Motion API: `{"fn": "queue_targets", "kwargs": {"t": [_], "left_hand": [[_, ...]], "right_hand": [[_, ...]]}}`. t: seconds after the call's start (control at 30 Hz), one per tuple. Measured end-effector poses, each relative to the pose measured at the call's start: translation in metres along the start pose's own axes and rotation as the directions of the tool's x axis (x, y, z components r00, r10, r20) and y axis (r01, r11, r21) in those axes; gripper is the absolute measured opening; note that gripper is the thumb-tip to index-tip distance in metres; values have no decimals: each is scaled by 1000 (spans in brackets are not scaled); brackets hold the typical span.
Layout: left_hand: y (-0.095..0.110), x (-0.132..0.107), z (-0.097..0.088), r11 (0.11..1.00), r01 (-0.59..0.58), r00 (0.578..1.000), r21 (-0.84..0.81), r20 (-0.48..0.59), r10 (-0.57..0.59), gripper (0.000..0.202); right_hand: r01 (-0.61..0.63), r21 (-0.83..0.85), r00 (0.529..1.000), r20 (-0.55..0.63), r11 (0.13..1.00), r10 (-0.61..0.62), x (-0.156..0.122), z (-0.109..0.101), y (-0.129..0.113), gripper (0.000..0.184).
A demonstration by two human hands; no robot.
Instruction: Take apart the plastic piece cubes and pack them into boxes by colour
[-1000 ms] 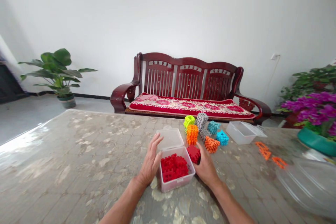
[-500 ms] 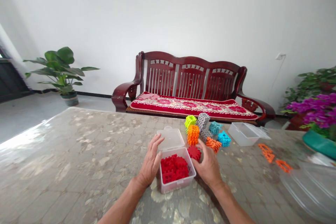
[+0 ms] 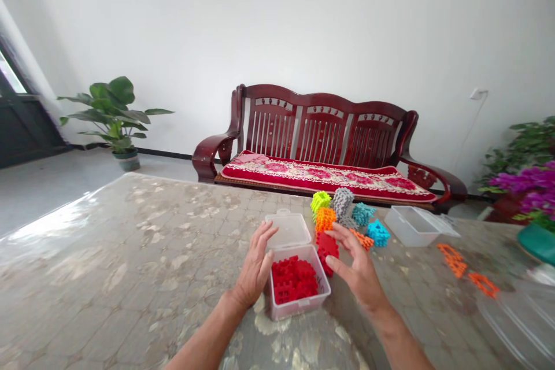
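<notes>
Taking the clear box [image 3: 299, 308] on the counter [image 3: 151, 254] as the centre of the clock, the left hand [image 3: 256, 263] stood at about ten o'clock, fingers extended and thumb apart from them, beside the box's wall; whether it touched could not be told. The lid [image 3: 287, 229] lay folded back at twelve, and loose red pieces [image 3: 293, 278] filled much of the box. Near one o'clock were a lime stack [image 3: 319, 202] and an orange stack [image 3: 325, 220], and just outside the rim, at one to two, stood the red stack [image 3: 327, 245]. Around its right side the right hand [image 3: 336, 247] curved with thumb and fingers spread, not clamped on it, though light contact could not be ruled out. The step in hand seemed to be setting or adjusting that red stack while the left hand kept near the box. The next move, by this judgement, called for the right hand to clear the stack without tipping it, or pinch it squarely. Farther off, toward two o'clock, sat a blue cluster [image 3: 378, 234] and a second clear box [image 3: 405, 233].
</notes>
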State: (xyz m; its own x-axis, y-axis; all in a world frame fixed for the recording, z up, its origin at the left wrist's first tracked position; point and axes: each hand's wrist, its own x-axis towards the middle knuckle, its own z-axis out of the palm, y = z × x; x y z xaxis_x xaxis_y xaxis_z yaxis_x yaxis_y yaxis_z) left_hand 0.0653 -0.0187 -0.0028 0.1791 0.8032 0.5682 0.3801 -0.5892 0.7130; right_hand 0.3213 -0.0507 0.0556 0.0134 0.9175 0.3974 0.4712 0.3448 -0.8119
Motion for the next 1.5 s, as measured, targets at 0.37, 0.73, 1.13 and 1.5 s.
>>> {"fn": "queue_targets", "kwargs": {"t": [0.37, 0.73, 1.13, 1.5], "left_hand": [[2, 0, 0, 1000, -7, 1000, 7, 2, 7, 43], [3, 1, -1, 1000, 8, 1000, 1, 1, -8, 42], [0, 0, 1, 1000, 3, 1000, -1, 14, -3, 43], [1, 0, 0, 1000, -4, 1000, 7, 10, 4, 42]], "right_hand": [[117, -209, 977, 201, 971, -75, -1, 24, -23, 66], [61, -382, 998, 54, 922, -44, 15, -3, 17, 48], [30, -639, 996, 86, 769, 32, 9, -5, 30, 55], [-26, -575, 996, 55, 818, 70, 12, -15, 17, 51]]}}
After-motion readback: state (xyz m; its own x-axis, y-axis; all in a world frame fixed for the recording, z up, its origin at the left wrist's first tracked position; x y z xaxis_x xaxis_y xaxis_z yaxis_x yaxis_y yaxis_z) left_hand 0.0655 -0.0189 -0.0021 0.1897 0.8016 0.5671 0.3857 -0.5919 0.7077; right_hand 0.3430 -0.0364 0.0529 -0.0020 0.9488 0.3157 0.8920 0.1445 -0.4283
